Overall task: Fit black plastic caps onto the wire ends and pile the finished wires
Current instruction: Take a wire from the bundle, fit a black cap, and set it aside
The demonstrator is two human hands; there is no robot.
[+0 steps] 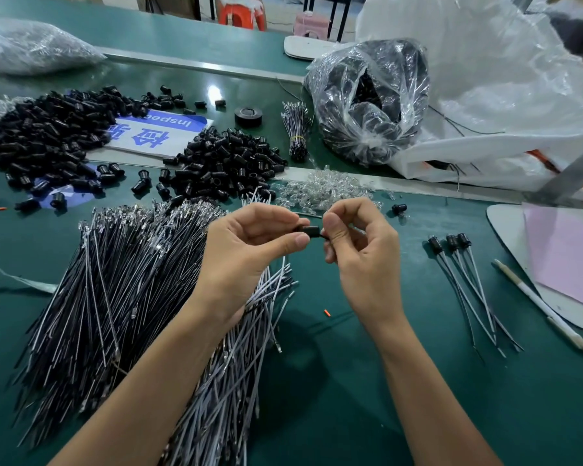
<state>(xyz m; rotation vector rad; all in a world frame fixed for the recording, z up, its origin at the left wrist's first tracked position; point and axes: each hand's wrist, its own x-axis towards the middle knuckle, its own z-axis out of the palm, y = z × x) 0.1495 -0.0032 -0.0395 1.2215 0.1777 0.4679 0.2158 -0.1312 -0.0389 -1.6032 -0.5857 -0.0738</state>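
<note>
My left hand [246,243] and my right hand [360,250] meet above the green table, pinching a small black cap [306,229] between their fingertips. A thin wire runs from the cap into my right fingers; most of it is hidden. Below my left hand spreads a big pile of uncapped black and white wires [125,290]. Three capped wires [468,284] lie side by side to the right. Loose black caps form one heap [229,163] behind my hands and a larger heap [44,136] at the far left.
A clear bag of dark parts [371,99] and a large white sack [505,89] stand at the back right. A tied wire bundle [297,132], a tape roll [248,116], clear LEDs [327,190], a white pen [542,307] and pink paper [566,253] also lie around.
</note>
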